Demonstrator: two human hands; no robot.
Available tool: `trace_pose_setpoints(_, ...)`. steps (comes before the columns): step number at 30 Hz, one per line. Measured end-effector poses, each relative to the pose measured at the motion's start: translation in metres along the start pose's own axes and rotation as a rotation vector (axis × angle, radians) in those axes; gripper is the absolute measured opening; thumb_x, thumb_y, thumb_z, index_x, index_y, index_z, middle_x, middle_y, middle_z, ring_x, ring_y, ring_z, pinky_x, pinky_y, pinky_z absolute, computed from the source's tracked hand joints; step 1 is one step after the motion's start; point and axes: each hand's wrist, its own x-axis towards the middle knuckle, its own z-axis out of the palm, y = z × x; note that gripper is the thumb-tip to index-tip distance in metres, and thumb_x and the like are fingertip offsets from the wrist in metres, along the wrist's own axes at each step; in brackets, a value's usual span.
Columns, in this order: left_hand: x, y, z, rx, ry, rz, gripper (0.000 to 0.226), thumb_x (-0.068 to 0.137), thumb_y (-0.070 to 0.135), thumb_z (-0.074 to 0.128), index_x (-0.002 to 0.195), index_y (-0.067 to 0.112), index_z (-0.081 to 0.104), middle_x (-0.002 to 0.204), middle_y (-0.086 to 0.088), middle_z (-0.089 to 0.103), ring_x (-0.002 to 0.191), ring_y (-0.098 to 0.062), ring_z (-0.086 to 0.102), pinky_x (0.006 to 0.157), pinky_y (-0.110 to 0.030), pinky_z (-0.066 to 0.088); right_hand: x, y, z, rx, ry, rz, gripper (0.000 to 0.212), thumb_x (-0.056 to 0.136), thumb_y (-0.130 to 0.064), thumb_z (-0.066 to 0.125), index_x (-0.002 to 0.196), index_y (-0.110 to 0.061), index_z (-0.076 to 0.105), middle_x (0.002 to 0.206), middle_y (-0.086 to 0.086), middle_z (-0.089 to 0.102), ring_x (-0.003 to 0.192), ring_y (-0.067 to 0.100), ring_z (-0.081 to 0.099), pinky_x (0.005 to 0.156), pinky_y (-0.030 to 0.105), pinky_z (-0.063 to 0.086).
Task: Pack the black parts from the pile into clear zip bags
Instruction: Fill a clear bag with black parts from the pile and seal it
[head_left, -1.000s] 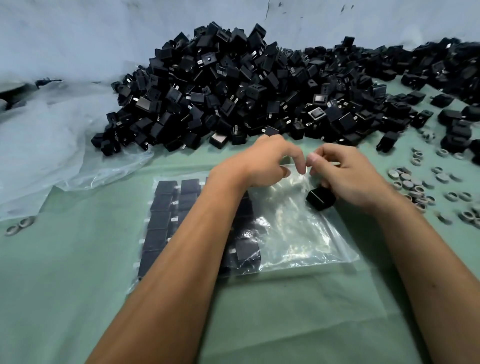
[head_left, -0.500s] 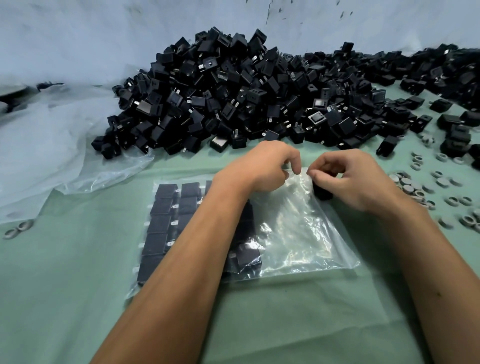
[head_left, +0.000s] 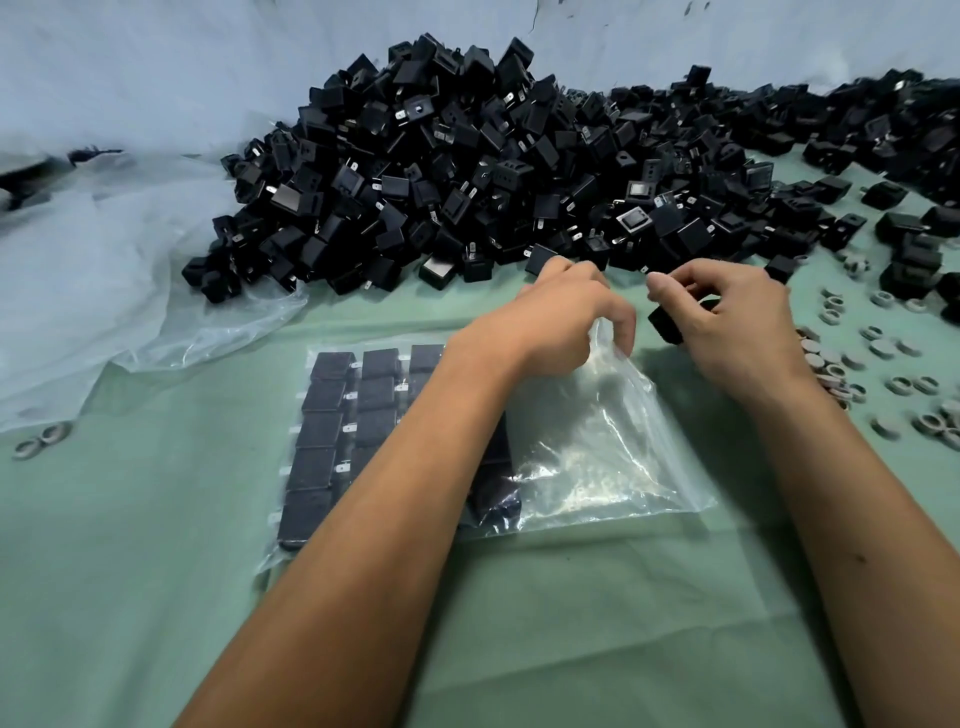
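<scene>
Green table (head_left: 156, 597) filling the view, under everything. Beyond the fingertips, heaped against a pale wall (head_left: 156, 67): a big pile (head_left: 467, 171) of black parts, trailing off rightward. Left of the fingers, well apart: crumpled clear sheet (head_left: 104, 270) spread over the table edge. Directly below the fingers, flat on the table: clear zip bag (head_left: 597, 457), its left half packed with black parts (head_left: 322, 431) in neat rows, its right half see-through and wrinkled, upper right corner lifted off the table. Crossing over the bag from the near edge: left forearm, hiding part of the rows. Left hand (head_left: 561, 317) above the bag's far edge, fingers curled, thumb and fingertips pinching the raised plastic at the bag's mouth. Right hand (head_left: 737, 322) just beside the left fingers, not touching them, fingers curled around one black part (head_left: 670, 323) held at the palm side, forefinger and thumb bent toward the left hand; part apart from the bag, just right of the pinched corner. Right of the right fingers, scattered on the table: small grey rings (head_left: 878, 348), some stacked near the wrist. Far left of the fingers, near the sheet's edge: two more rings (head_left: 41, 441) lying side by side.
</scene>
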Motion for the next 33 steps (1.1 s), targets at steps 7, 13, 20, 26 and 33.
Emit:
trace_pose_setpoints(7,-0.003,-0.009,-0.015,0.006,0.078,0.057,0.015,0.083,0.017,0.081,0.09,0.03,0.077,0.12,0.0,0.061,0.124,-0.02,0.046,0.108,-0.039,0.039,-0.004,-0.007,-0.004,0.163,-0.242,-0.003,0.031,0.076,-0.053,0.081,0.081,-0.022,0.078,0.077,0.01,0.074,0.062,0.014,0.056,0.061,0.029,0.046)
trace_pose_setpoints(13,-0.009,-0.014,-0.026,-0.148,0.146,0.035,0.016,0.075,0.017,0.088,0.082,0.029,0.078,0.095,0.021,0.057,0.093,0.004,0.054,0.079,-0.018,0.047,-0.006,-0.011,-0.003,0.244,-0.399,-0.089,0.034,0.072,-0.048,0.085,0.071,-0.015,0.074,0.052,-0.006,0.054,0.047,0.007,0.038,0.045,0.015,0.031)
trace_pose_setpoints(20,-0.01,-0.015,-0.027,-0.204,0.173,0.011,0.015,0.075,0.02,0.086,0.081,0.031,0.078,0.095,0.019,0.055,0.092,0.0,0.057,0.078,-0.022,0.049,-0.007,-0.015,-0.01,0.262,-0.317,-0.176,0.026,0.076,-0.046,0.083,0.078,-0.021,0.079,0.054,-0.009,0.061,0.047,0.006,0.047,0.048,0.013,0.037)
trace_pose_setpoints(26,-0.01,-0.019,-0.023,-0.229,0.113,-0.056,0.016,0.077,0.012,0.084,0.082,0.025,0.076,0.088,0.014,0.068,0.087,-0.005,0.07,0.081,-0.03,0.058,-0.012,-0.019,-0.012,0.284,-0.632,-0.109,0.029,0.086,-0.013,0.082,0.111,-0.024,0.077,0.09,0.012,0.079,0.079,0.028,0.071,0.087,0.056,0.058)
trace_pose_setpoints(33,-0.013,-0.021,-0.031,-0.291,0.133,-0.052,0.016,0.078,0.015,0.085,0.076,0.026,0.074,0.081,0.011,0.071,0.083,-0.012,0.072,0.076,-0.032,0.059,-0.014,-0.024,-0.003,0.085,-0.579,-0.108,0.04,0.07,-0.016,0.095,0.095,-0.017,0.064,0.065,-0.01,0.064,0.054,0.012,0.051,0.056,0.034,0.047)
